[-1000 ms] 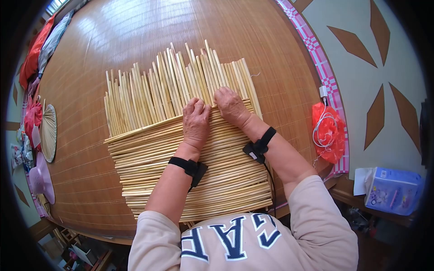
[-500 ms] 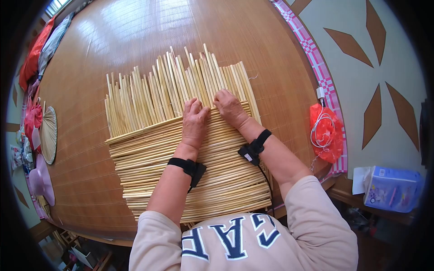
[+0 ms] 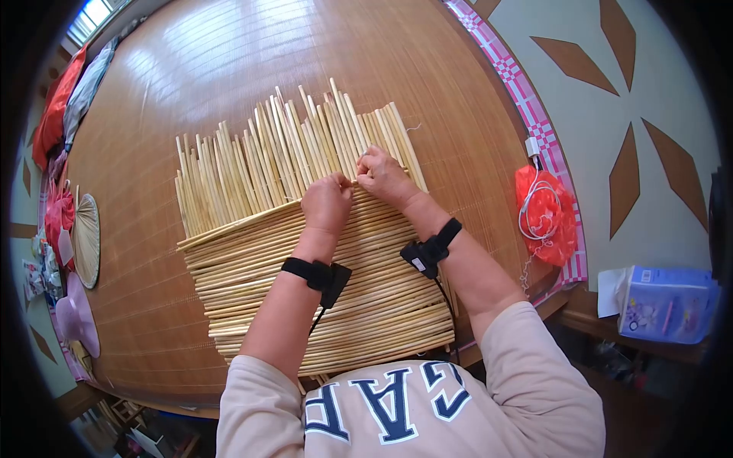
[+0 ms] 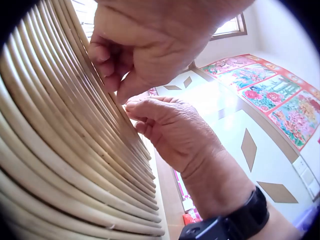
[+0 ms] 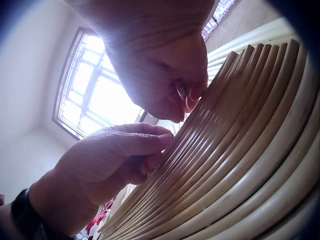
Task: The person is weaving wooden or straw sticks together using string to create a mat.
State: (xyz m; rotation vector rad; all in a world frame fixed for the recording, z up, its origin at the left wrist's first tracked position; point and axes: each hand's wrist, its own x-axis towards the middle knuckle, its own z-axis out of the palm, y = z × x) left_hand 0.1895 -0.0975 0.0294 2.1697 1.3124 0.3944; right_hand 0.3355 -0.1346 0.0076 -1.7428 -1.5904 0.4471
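A mat of pale wooden sticks [image 3: 259,275], laid side by side crosswise, lies before me with its far edge under both hands. My left hand [image 3: 327,202] is curled at that edge, thumb against the fingers. Close to its right, my right hand [image 3: 383,174] pinches with thumb and bent fingers. The two sets of fingertips almost meet over the outermost stick. Between them is a thin thread, mostly hidden by the fingers. In the left wrist view the sticks [image 4: 75,120] run up to the fingertips; in the right wrist view the sticks [image 5: 240,130] appear edge-on below them.
Several loose sticks [image 3: 252,168] of uneven length lie lengthwise beyond the mat. All rest on a wide brown slatted surface [image 3: 458,153]. At left are a hand fan [image 3: 87,240] and a pink hat [image 3: 76,317]. A red bag with a white cable [image 3: 546,214] and a blue package [image 3: 666,305] are at right.
My left hand has turned over into a tighter curl at the mat's edge. The right hand has lifted and turned slightly beside it. The head view has shifted a little; the sticks stay put.
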